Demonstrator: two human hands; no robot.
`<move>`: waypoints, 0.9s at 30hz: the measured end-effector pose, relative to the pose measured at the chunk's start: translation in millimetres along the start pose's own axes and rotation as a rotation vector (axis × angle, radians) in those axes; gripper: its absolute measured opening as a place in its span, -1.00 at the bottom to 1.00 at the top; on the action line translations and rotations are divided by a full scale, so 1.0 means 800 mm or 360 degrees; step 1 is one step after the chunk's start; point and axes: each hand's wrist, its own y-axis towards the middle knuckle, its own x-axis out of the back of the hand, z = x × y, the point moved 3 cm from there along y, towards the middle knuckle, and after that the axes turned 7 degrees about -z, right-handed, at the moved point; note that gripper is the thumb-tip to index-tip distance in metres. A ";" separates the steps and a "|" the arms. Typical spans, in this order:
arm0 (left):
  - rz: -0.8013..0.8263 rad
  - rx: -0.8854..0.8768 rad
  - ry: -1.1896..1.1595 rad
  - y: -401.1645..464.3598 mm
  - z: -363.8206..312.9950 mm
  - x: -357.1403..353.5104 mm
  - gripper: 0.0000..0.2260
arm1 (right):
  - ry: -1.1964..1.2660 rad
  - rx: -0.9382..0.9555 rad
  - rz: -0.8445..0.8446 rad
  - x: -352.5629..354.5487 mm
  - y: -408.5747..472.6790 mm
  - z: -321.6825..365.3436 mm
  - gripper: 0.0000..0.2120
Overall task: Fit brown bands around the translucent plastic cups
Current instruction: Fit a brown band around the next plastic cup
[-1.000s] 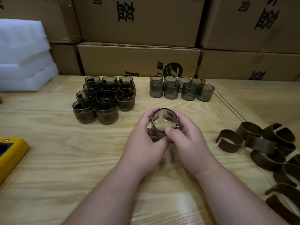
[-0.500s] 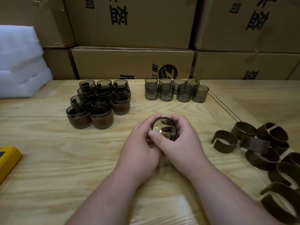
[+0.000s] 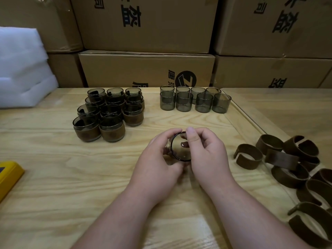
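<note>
A: Where is the cup (image 3: 180,147) right now?

B: Above the table (image 3: 53,177), near its middle, tipped so its dark rim faces the camera. Both hands hold it.

A: How does each hand sit on it?

B: The left hand (image 3: 158,159) curls round the cup's left and lower side, fingers wrapped behind it. The right hand (image 3: 208,155) grips the right side, its thumb laid across the top of the rim.

A: Is a band on that cup?

B: I cannot tell. The fingers hide most of the wall; only the mouth and a bit of clear side show.

A: And the other cups, taking the held cup as the mark?

B: Beyond it and to the left stands a cluster of banded cups (image 3: 107,114), packed close and partly stacked, each with a brown wrap round its lower part. Beyond it and slightly right stand the bare cups (image 3: 195,101), two short rows, upright and touching.

A: The loose bands?

B: To the right of the cup, a heap of open brown bands (image 3: 287,168) runs down toward the near right corner, many overlapping.

A: Anything else?

B: Far left of the cup, a yellow thing (image 3: 9,175) is cut off by the edge. Further back on the left lie white foam sheets (image 3: 21,69). Cardboard boxes (image 3: 147,69) with black print are stacked behind the table.
</note>
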 end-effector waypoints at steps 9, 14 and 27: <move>-0.0061 0.0048 -0.0211 0.004 0.004 0.000 -0.34 | 0.0079 -0.0061 0.0080 -0.003 -0.002 0.002 -0.70; -0.0169 0.0071 -0.0299 0.008 0.008 0.004 -0.34 | 0.0165 -0.0143 0.0119 -0.006 -0.003 -0.002 -0.76; -0.0226 0.0096 -0.0351 0.007 0.005 0.008 -0.44 | 0.0015 -0.0022 0.0382 -0.011 -0.010 -0.002 -0.46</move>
